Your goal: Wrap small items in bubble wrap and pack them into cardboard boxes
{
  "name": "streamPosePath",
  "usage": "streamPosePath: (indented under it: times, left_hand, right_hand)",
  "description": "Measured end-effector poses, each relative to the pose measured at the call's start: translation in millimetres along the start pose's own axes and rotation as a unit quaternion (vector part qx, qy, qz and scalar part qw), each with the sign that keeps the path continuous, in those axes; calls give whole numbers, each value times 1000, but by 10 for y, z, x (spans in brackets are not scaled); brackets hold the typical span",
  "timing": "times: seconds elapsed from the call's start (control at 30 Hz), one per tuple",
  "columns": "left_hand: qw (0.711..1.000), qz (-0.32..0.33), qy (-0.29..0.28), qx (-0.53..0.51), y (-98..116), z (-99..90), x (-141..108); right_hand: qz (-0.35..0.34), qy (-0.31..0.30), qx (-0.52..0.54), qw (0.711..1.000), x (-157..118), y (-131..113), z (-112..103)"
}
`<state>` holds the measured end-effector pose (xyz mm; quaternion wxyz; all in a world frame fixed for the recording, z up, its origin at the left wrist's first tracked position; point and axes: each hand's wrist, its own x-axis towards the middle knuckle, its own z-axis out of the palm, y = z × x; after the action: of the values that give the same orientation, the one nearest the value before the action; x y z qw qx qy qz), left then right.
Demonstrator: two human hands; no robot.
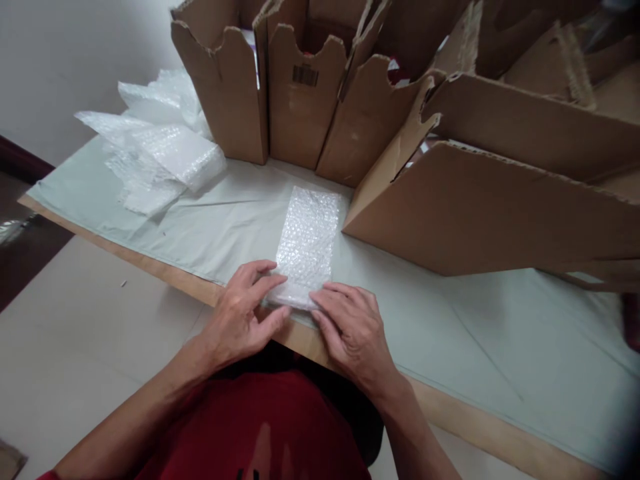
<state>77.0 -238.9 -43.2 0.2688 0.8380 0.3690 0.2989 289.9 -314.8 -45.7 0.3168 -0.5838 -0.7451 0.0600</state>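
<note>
Bubble wrap [307, 230], probably light, soft, slippery; best taken by its thicker near end. Clear, glossy, blistered; laid flat at the counter's [165, 267] near edge. That end is touched by left hand [240, 310] and right hand [353, 327], both half-curled; grip cannot be told. Cardboard boxes [295, 120] ranged along far edge.

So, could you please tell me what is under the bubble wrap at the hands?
The bubble wrap lies on a pale green cloth, visible beside it. Anything directly beneath the wrap is covered, so I cannot tell.
</note>
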Motion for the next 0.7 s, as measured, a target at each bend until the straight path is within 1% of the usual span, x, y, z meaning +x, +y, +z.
streamPosePath:
  times: [0.07,0.1,0.17,0.2,0.27,0.33,0.37,0.4,0.47,0.53,0.6,0.7]
  left_hand:
    - [999,33,-26,-30,-3,-35,-28]
    - [998,40,-30,-39,-10,-42,-33]
    - [998,36,-20,-39,-31,-36,-21]
    - [999,30,-13,-31,-43,-23,-4]
    - [1000,25,-6,-6,-67,12,45]
    - [999,26,-3,22,-90,53,98]
    - [999,25,-1,32,-102,73,121]
    - [999,20,1,38,-113,91,140]
    - [999,1,11,37,-128,117,159]
    - [999,-12,25,30,-128,117,151]
    - [999,-4,31,25,-109,86,114]
    - [999,34,-8,1,-71,7,25]
  right_hand:
    - [14,-16,34,999,30,-4,-40]
    - [22,-29,48,998,41,-5,-54]
    - [38,-42,55,997,52,-1,-65]
    - [46,-36,46,997,52,3,-62]
    - [56,3,9,998,40,12,-47]
    - [50,45,-30,997,20,17,-30]
    - [40,53,-43,997,10,18,-20]
    - [27,51,-54,997,3,20,-10]
    - [1,24,-68,997,0,29,13]
    - [-11,1,-65,998,10,44,30]
    - [-5,-3,-38,999,25,53,23]
    - [17,-11,19,1000,46,36,-39]
